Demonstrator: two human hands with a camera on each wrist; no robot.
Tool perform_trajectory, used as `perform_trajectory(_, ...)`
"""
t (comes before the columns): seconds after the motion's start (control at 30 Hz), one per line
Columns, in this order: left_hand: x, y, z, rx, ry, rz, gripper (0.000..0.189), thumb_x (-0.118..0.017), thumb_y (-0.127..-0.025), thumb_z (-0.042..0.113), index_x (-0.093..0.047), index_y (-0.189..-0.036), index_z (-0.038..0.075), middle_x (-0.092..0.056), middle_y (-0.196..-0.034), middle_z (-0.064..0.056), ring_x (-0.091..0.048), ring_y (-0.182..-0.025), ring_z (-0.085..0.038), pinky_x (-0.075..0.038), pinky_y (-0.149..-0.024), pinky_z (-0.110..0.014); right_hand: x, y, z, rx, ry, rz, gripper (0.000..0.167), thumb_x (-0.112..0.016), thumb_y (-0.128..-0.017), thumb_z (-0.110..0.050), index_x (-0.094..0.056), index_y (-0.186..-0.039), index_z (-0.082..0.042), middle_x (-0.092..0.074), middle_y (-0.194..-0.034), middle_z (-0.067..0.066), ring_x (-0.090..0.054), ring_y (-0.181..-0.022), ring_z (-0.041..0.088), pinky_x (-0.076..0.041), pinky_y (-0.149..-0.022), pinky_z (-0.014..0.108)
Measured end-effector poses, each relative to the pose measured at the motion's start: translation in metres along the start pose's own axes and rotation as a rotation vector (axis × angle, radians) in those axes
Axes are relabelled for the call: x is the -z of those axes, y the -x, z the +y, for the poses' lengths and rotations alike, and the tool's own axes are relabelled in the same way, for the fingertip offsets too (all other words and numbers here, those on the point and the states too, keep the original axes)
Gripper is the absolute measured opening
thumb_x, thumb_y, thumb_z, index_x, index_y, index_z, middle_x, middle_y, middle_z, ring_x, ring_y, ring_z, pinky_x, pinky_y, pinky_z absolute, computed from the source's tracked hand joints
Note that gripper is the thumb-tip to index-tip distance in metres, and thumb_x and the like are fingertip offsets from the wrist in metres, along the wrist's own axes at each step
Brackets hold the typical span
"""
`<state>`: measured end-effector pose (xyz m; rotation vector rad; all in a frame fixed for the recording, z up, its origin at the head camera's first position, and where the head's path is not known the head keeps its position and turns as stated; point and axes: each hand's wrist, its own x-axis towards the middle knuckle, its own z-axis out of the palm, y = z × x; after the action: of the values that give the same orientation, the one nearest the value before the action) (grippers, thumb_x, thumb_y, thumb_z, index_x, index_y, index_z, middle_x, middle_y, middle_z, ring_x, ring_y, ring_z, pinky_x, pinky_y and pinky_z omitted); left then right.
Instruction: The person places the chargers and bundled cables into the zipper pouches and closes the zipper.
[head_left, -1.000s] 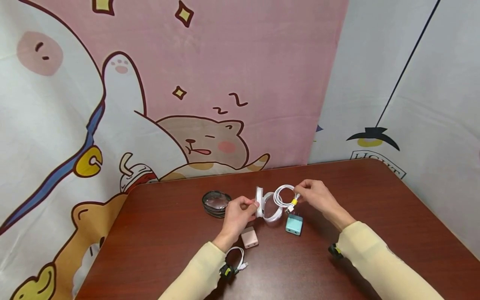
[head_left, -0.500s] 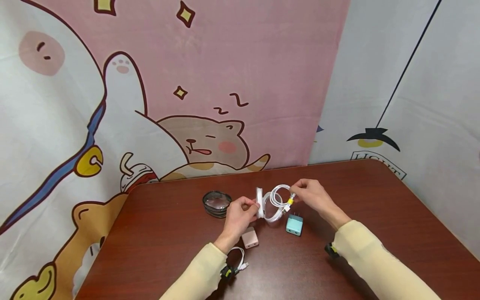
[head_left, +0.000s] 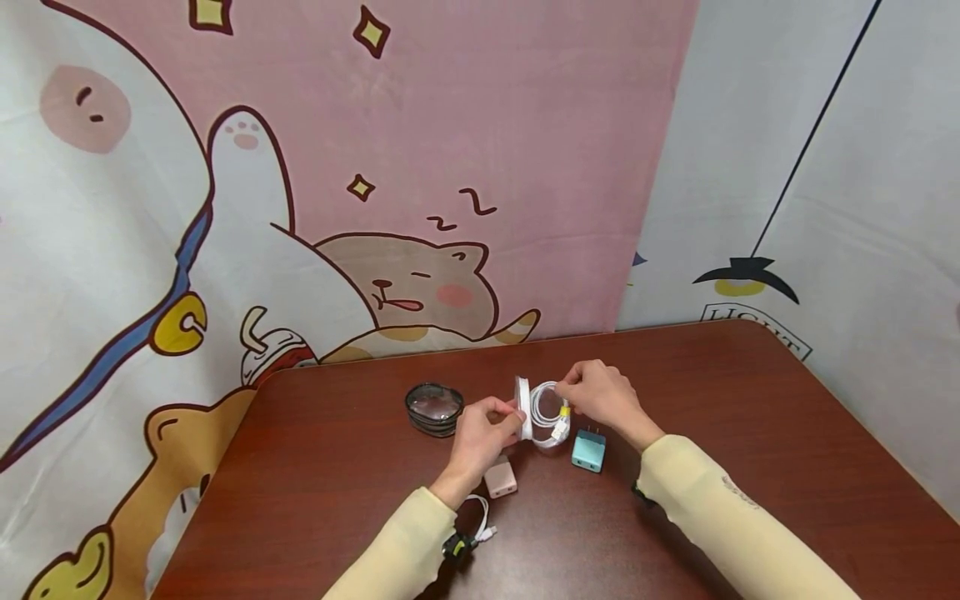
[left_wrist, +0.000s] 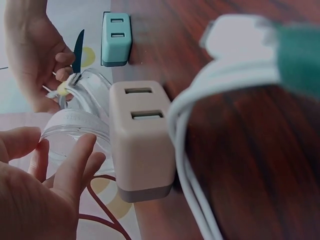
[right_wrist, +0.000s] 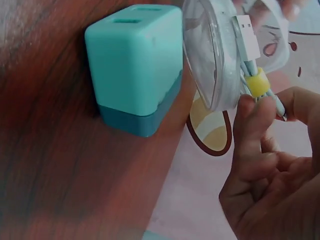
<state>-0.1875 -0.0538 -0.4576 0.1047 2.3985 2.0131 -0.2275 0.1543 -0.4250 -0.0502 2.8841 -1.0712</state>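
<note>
My left hand [head_left: 508,415] pinches the white-rimmed lid of a small round clear case [head_left: 523,407] and holds it upright on the table. My right hand [head_left: 572,402] pinches a coiled white cable [head_left: 546,408] at its yellow tie [right_wrist: 256,82]. The coil lies against the case's clear shell [right_wrist: 209,55], and the USB plug [right_wrist: 247,29] points up. In the left wrist view my fingers [left_wrist: 75,160] touch the clear case [left_wrist: 75,127]. A teal charger [head_left: 588,450] stands just right of the case, and a pink charger [head_left: 500,479] sits below my left hand.
A dark round pouch [head_left: 433,408] lies left of the hands on the brown table [head_left: 750,433]. A second white cable [head_left: 478,518] with a green tie lies by my left wrist. A cartoon cloth hangs behind the table's far edge.
My right hand has carried the coiled cable left and down, from above the teal charger to the clear case. My left hand has stayed on the lid.
</note>
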Motion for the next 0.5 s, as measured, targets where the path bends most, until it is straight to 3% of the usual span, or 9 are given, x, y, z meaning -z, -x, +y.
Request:
perform_trajectory(0.27,-0.0015,0.0001,0.0007,0.015,0.004,-0.009,0.012,-0.076,-0.091,0.007,-0.071,-0.091,-0.003,-0.074,-0.117,-0.017,-0.076,-0.081,-0.024,-0.062,-0.067,-0.032,-0.0096,-0.0042,-0.0037,0.052,0.032,-0.032,0.025,-0.073,-0.094,-0.03,-0.076,-0.086,-0.007,-0.066,-0.062,0.004,-0.06,-0.053,0.015,-0.041,-0.05,0.028)
perform_trajectory(0.4,-0.0013,0.001,0.001,0.029,0.019,-0.004,0.013,-0.077,-0.091,0.008,-0.07,-0.091,-0.004,-0.075,-0.112,-0.018,-0.076,-0.08,-0.026,-0.062,-0.068,-0.033,-0.0082,-0.0064,-0.0015,0.02,-0.019,-0.102,0.032,-0.074,-0.095,-0.036,-0.078,-0.094,-0.004,-0.067,-0.065,0.008,-0.061,-0.056,0.017,-0.043,-0.05,0.027)
perform_trajectory(0.5,-0.0005,0.0017,0.0017,0.038,0.05,-0.004,0.014,-0.077,-0.091,0.007,-0.07,-0.091,-0.005,-0.074,-0.113,-0.02,-0.076,-0.084,-0.027,-0.063,-0.07,-0.035,-0.0046,-0.007,0.0023,0.013,-0.068,-0.154,0.028,-0.074,-0.094,-0.029,-0.076,-0.101,-0.002,-0.067,-0.069,0.009,-0.06,-0.058,0.016,-0.049,-0.053,0.028)
